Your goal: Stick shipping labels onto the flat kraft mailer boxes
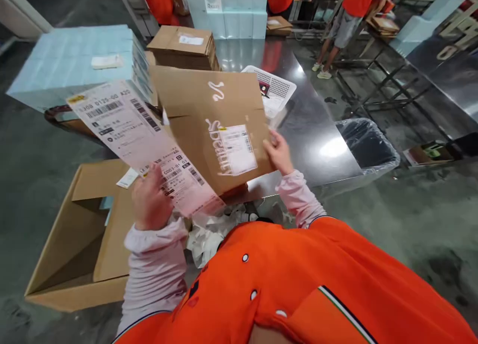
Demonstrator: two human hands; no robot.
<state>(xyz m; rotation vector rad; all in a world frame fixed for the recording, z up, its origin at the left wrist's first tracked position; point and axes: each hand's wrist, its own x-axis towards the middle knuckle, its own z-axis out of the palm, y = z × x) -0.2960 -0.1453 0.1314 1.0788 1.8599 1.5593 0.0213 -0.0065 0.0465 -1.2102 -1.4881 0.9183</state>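
Observation:
My left hand (153, 199) is closed on a strip of printed shipping labels (127, 130), which slants from upper left down to the front of my chest. My right hand (278, 152) grips the right edge of a flat cardboard box (186, 95), thumb on its upper face. White lettering runs across the cardboard, and one shipping label (239, 150) is stuck on it. The box is tilted up toward me over the near end of the metal table (317, 135). The label strip overlaps the box's lower left part.
A stack of flat cardboard (182, 48) and a white basket (286, 87) stand on the table. Pale blue packs (82, 60) are piled at left above an open carton (78, 234). A lined bin (369, 142) is at right. Other people in orange shirts (358, 0) stand beyond.

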